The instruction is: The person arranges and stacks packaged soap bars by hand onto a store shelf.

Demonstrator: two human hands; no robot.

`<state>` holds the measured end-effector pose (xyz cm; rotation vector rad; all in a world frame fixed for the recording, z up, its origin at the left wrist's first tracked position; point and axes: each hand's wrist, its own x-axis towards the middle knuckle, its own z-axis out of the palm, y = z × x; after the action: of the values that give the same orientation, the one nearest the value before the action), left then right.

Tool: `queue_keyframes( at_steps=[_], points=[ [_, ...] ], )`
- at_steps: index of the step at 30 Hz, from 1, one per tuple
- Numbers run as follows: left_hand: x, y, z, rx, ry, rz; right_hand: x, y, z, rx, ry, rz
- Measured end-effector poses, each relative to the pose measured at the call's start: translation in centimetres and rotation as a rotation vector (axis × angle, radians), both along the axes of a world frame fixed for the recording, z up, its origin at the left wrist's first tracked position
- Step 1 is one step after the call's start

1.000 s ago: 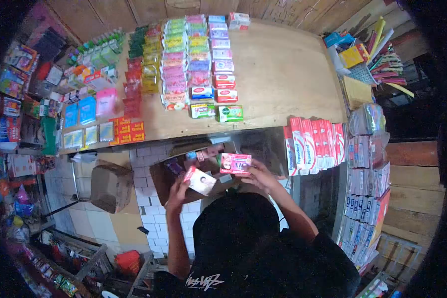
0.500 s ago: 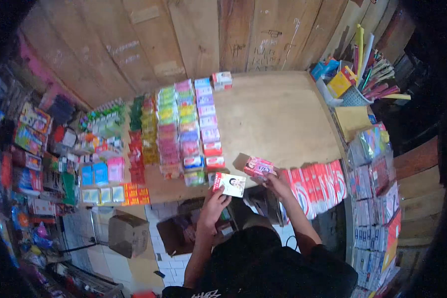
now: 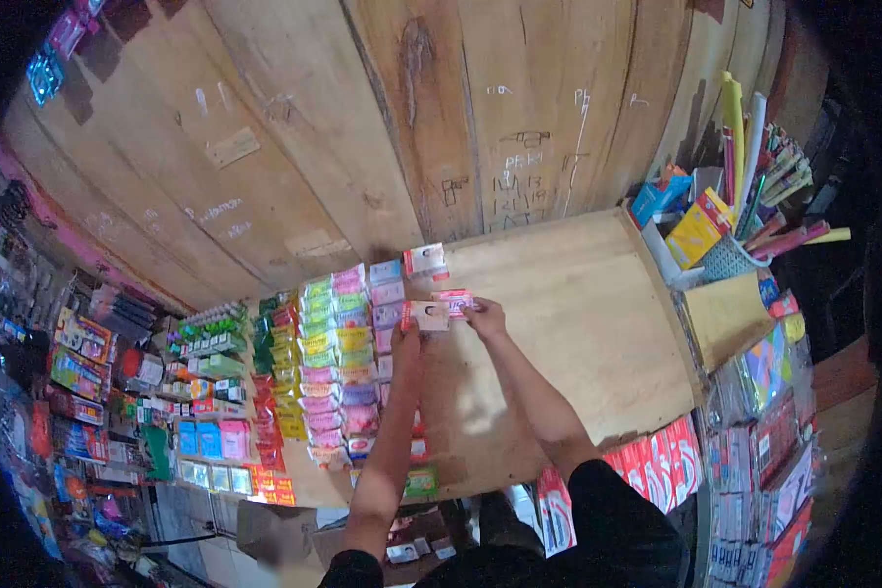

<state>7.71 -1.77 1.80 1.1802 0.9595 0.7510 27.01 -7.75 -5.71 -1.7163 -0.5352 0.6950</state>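
Observation:
My left hand (image 3: 405, 341) is closed on a small white-and-red box (image 3: 429, 316) with a dark-haired head printed on it. In my right hand (image 3: 487, 318) is a small pink box (image 3: 453, 301), pinched at its right end. The two boxes are side by side, their edges close or overlapping, above the wooden tabletop (image 3: 559, 323). Just beyond them, at the far end of a column of small boxes, lies a similar white-and-red box (image 3: 425, 261). My left forearm hides part of that column.
Rows of colourful packets (image 3: 318, 343) cover the table's left part. Red-and-white packs (image 3: 657, 461) line the front right edge. A basket (image 3: 745, 257) with rolled items stands at the far right corner. Behind the table rises a plank wall (image 3: 294, 127).
Both hands have reached forward from the table's front edge toward the far end of the box column, carrying the two boxes. The camera view has tilted up.

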Motion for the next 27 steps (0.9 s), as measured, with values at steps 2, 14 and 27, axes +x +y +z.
queue_keyframes(
  at_steps=[2, 14, 27],
  points=[
    [3.1, 2.8, -2.0, 0.105, 0.165, 0.109, 0.1, 1.4, 0.8, 0.01, -0.101, -0.063],
    [7.7, 1.3, -3.1, 0.352, 0.686, 0.213, 0.4, 1.2, 5.5, -0.079, -0.245, 0.074],
    [6.8, 0.2, -3.8, 0.606, 0.377, 0.266, -0.4, 5.6, -3.8, -0.006, -0.355, -0.025]
  ],
)
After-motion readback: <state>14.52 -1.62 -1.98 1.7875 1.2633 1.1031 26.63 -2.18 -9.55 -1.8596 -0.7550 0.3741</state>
